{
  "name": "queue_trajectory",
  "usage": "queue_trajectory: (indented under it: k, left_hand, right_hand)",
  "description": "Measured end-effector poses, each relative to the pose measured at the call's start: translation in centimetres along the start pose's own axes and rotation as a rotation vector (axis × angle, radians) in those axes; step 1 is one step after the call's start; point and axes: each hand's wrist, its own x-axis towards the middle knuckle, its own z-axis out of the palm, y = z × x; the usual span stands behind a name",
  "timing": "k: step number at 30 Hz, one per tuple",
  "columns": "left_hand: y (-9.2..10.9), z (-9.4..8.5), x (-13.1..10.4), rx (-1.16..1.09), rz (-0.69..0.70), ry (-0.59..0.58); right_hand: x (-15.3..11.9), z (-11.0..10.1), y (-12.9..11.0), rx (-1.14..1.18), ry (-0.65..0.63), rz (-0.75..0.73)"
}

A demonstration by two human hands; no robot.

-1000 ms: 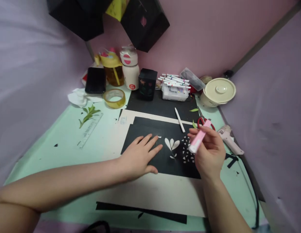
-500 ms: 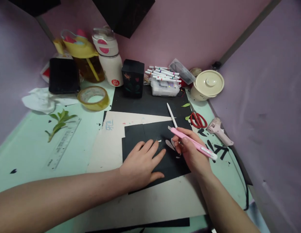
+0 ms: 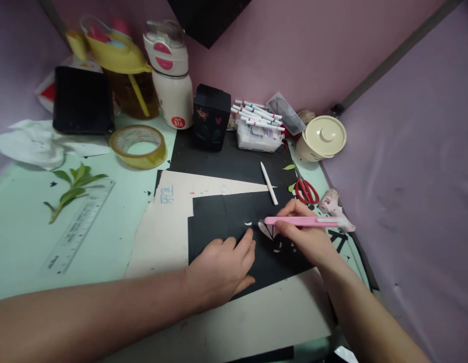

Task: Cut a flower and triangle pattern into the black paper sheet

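My right hand grips a pink utility knife, held nearly level. Its tip is over the black paper, close to the pale petal-shaped cutouts. Whether the blade touches the paper I cannot tell. On the same sheet rests my left hand, holding nothing, its index finger stretched toward a small white cut mark and the other fingers partly bent. A white pen lies at the sheet's upper edge. Under the black paper is a larger white board.
Red-handled scissors, a glue gun and black scraps lie on the right. A lidded cream pot, markers, a black box and a white bottle line the back. Tape, a leafy sprig and a ruler are left.
My right hand has lowered the knife from a slant to nearly level, its tip down by the cutouts. My left hand's spread fingers have drawn in, leaving the index finger extended. The view has shifted slightly.
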Motion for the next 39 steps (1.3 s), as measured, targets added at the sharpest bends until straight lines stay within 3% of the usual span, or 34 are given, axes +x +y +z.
queue_trajectory:
  k: [5,11,24,39]
  left_hand:
    - [-0.2,-0.2,0.2,-0.044,-0.013,-0.014]
    - [-0.2,-0.2,0.1,-0.091,-0.013,-0.053]
    - [-0.2,-0.1,0.1,-0.134,-0.027,-0.093]
    - [-0.3,-0.3,0.3,-0.096,-0.021,-0.032]
  right_hand:
    - [1.8,1.0,1.7,0.115,-0.038,-0.105]
    - [1.7,1.4,3.3,0.184,-0.109,-0.213]
    - [1.5,1.2,3.1,0.012,-0.087,-0.198]
    - [1.6,1.0,2.9,-0.009,-0.095,-0.174]
